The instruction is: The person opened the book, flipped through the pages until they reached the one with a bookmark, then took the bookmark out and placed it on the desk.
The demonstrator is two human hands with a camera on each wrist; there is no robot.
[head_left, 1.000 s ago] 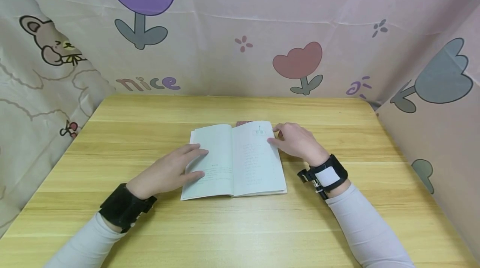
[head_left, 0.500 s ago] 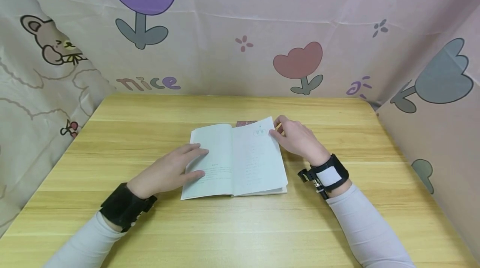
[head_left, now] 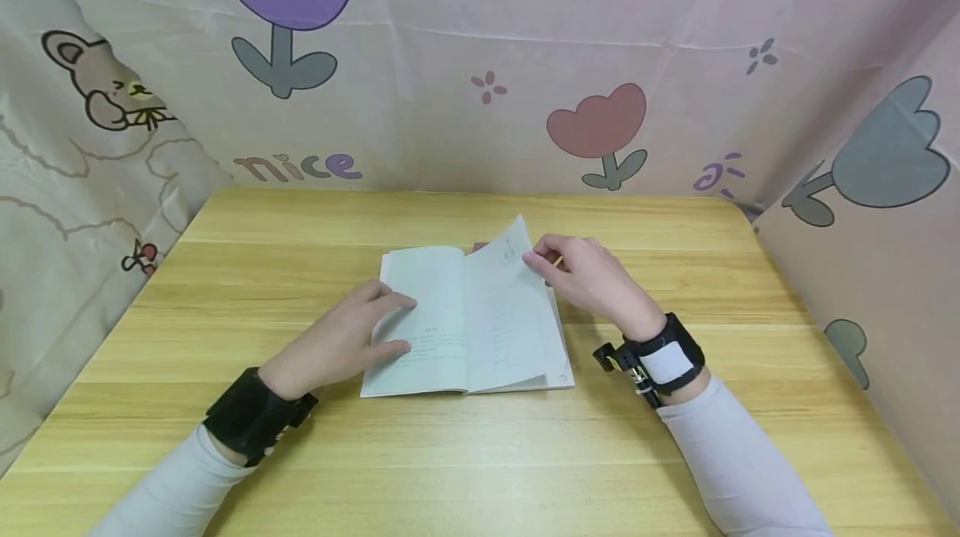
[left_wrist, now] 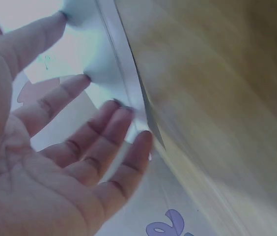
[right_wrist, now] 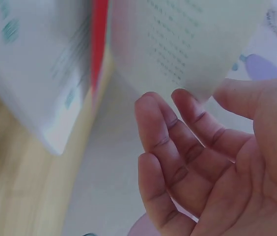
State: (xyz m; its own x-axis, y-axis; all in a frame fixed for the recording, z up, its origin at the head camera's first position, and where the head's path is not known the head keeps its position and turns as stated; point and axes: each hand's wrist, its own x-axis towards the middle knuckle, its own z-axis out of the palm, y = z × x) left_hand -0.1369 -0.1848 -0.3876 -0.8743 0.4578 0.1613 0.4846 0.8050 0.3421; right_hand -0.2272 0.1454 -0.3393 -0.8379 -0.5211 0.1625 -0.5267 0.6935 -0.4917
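An open book (head_left: 427, 287) lies on the table with pale printed pages. My left hand (head_left: 337, 345) rests its fingertips and thumb on the left page near its outer edge, fingers spread and fairly straight. With thumb and index finger, my right hand (head_left: 596, 277) pinches the outer edge of the right-hand page (head_left: 506, 312), near its top. That page curves upward, its top corner raised, and another page shows beneath at the lower right. In the right wrist view the page's corner sits between thumb and index finger (right_wrist: 192, 108), the other fingers loosely bent below.
A light wood table (head_left: 465, 470) bears the book. Behind the book's top edge peeks a small dark reddish piece (head_left: 480, 246). Patterned cloth (head_left: 450, 120) hangs along the back and both sides. Each wrist wears a black strap (head_left: 251, 412) with a small device.
My right hand has taken the right page's edge between its fingers and drawn it up and slightly left, so the page bends off the ones below. My left hand stays nearly still.
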